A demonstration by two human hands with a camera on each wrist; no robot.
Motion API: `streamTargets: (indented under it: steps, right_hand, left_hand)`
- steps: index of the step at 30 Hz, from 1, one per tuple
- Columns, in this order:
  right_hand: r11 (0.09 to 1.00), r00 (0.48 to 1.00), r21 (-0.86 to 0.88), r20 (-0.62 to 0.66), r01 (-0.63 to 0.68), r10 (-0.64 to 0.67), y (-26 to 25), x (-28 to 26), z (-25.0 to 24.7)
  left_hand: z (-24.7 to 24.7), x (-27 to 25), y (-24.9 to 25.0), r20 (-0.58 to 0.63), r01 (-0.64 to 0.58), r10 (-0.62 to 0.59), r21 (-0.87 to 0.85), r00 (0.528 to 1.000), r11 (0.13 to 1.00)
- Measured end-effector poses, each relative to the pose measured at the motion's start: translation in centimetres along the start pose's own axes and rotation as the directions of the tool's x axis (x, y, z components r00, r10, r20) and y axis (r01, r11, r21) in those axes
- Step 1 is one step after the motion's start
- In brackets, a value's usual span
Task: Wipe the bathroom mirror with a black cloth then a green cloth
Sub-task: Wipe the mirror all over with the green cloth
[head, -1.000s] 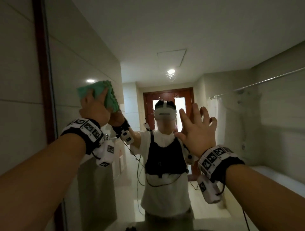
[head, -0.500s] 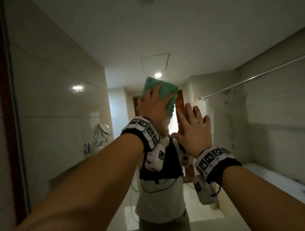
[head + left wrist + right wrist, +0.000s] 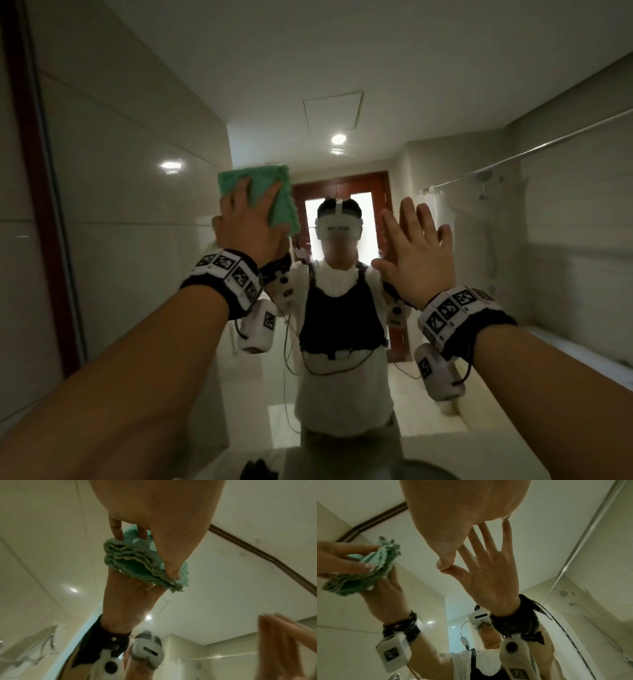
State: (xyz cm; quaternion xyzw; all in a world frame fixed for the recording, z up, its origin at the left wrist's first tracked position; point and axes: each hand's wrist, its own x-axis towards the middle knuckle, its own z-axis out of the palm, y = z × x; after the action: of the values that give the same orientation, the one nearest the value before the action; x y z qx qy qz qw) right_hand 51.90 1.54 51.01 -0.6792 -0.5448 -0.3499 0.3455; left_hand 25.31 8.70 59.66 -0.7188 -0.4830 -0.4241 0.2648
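Note:
The mirror (image 3: 137, 240) fills the head view and reflects me and the bathroom. My left hand (image 3: 250, 229) holds a folded green cloth (image 3: 270, 192) against the glass, up and to the left of my reflected head. In the left wrist view its fingers (image 3: 116, 527) and thumb lie on the green cloth (image 3: 133, 561), which meets its own reflection. My right hand (image 3: 418, 246) is open and flat near the glass, right of the reflected head. The right wrist view shows that right hand (image 3: 462, 507) with its fingertips touching their reflection, and the green cloth (image 3: 368, 566) at the left.
A dark wooden frame (image 3: 30, 171) borders the mirror on the left. A dark object (image 3: 257, 471) lies on the pale counter (image 3: 342, 455) at the bottom edge. The glass reflects a shower rail, a bathtub and a red-brown door.
My left hand swept the green cloth rightward across the glass, over the reflected head, and is now back to its left. The right hand has stayed flat on the mirror.

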Motion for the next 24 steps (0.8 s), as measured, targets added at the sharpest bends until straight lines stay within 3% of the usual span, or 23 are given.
streamTargets:
  steps: [5,11,18,24]
  right_hand:
    - [1.000,0.999,0.013,0.022,-0.028,0.028,-0.6,-0.2,-0.3]
    - [1.000,0.999,-0.010,0.026,-0.025,0.025,-0.9,-0.4,-0.4]
    - [0.994,0.997,0.083,-0.033,0.067,-0.065,0.9,-4.0,0.8]
    - [0.998,0.999,0.034,-0.023,-0.044,0.045,4.0,-8.9,2.7]
  left_hand:
    - [0.3,-2.3,-4.7,0.025,0.120,-0.120,-0.014,0.992,0.993]
    - [1.6,-4.9,-3.8,0.038,0.167,-0.165,-0.069,0.986,0.984]
    - [3.3,-7.9,1.8,0.088,0.010,-0.007,-0.036,0.996,0.999]
    - [6.2,-10.1,9.2,0.123,-0.099,0.103,-0.039,0.987,0.994]
